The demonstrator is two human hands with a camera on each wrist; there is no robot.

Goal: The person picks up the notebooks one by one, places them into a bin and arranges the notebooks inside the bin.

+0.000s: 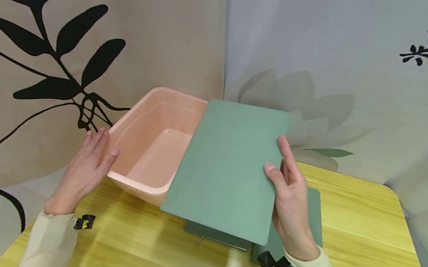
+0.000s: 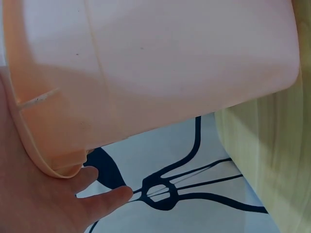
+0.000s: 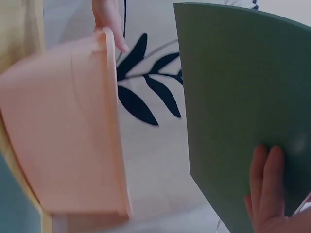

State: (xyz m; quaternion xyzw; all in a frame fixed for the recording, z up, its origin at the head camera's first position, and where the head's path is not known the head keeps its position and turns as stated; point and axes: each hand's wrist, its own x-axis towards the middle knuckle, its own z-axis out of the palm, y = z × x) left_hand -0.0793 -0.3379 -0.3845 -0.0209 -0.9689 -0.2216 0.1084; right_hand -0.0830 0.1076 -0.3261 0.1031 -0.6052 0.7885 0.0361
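Note:
A thin green rectangular board (image 1: 229,167), plain and perhaps a notebook or folder, is held tilted over the right side of a pink plastic bin (image 1: 141,186). My right hand (image 1: 290,203) grips its right edge, thumb on the upper face and fingers behind; the right wrist view shows fingers against its other face. At the bin's left rim, my left hand (image 1: 82,174) rests with fairly straight fingers along the outside and the thumb over the edge. In the left wrist view the rim lies against this hand (image 2: 43,199). The visible part of the bin's inside is bare.
Another green flat item (image 1: 315,216) lies on the yellow wood-grain table (image 1: 366,246), partly behind my right forearm. A green item with a pale lower edge (image 1: 217,236) shows beneath the held board. Printed fabric walls (image 1: 334,41) stand close behind the bin.

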